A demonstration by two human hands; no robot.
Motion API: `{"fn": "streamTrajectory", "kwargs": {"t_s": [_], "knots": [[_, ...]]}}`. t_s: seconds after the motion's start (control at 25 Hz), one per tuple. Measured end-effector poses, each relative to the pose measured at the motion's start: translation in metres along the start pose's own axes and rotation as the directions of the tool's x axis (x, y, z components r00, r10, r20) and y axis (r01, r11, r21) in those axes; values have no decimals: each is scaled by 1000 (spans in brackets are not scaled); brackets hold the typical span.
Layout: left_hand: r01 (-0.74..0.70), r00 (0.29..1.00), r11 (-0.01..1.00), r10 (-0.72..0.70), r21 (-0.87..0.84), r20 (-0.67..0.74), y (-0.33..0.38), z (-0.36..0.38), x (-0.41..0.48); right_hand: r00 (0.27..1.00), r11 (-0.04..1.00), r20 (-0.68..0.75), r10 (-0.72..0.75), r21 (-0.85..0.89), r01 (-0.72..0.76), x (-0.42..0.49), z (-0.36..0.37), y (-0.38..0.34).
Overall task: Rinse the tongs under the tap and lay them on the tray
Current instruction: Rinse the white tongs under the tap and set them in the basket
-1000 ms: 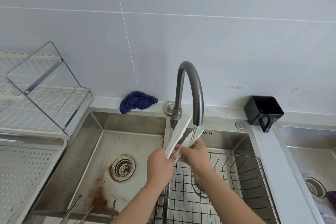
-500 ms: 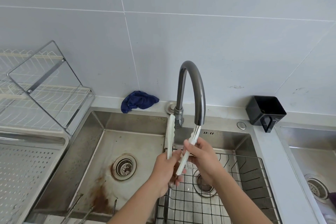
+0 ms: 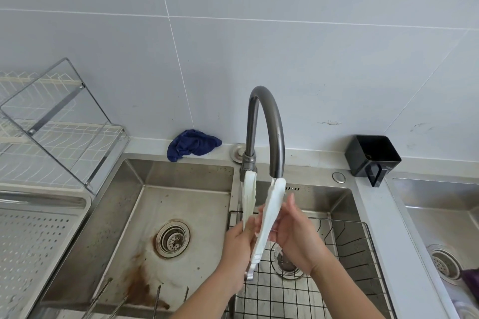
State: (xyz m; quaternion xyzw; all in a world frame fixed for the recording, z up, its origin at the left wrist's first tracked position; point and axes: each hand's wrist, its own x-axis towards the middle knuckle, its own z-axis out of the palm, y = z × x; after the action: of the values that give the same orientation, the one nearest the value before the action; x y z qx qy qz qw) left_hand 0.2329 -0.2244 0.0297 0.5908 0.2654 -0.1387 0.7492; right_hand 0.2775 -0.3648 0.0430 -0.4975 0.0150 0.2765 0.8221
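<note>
Bright, even daylight fills the scene, with soft shadows only. The curved dark grey metal tap point(image 3: 269, 122) carries a pale sheen. Straight lines bow towards the edges, and both hands are slightly motion-blurred.

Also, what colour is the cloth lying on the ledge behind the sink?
The cloth is dark blue, crumpled beside the tap; it shows only in the head view.

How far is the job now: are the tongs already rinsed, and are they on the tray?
Done: nothing finished yet. In hand: both hands, left hand and right hand, hold the white tongs with one tip directly under the tap spout. Left: finish rinsing, then lay them on the perforated tray, which holds no tongs.
</note>
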Motion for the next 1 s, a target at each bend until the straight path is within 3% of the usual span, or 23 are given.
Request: {"fn": "streamTrajectory", "kwargs": {"t_s": [0.08,0.16,0.28,0.36,0.56,0.72,0.92,1.0], "knots": [[152,985,988,-149,-24,91,6,-1,-2,963,969,-266,-42,-244,-25,10,2,9],[296,932,955,-288,-4,220,9,-5,-4,945,870,-320,-70,-483,-99,14,8,14],[386,855,922,-366,20,367,10,-12,-4,921,867,-387,-50,-474,-153,17,8,21],[369,852,929,-344,13,395,9,-17,-3,877,863,-470,-95,-478,-163,17,8,22],[253,910,967,-251,36,330,3,-30,-18,838,811,-528,-136,-545,-212,22,16,30],[113,962,981,-148,159,232,6,-44,-24,863,917,-501,-66,-371,-146,25,23,30],[122,978,945,-167,304,127,15,-50,-26,891,922,-447,-79,-373,-106,26,28,40],[115,980,926,-165,360,113,16,-49,-28,861,925,-502,-83,-361,-122,30,25,39]]}}
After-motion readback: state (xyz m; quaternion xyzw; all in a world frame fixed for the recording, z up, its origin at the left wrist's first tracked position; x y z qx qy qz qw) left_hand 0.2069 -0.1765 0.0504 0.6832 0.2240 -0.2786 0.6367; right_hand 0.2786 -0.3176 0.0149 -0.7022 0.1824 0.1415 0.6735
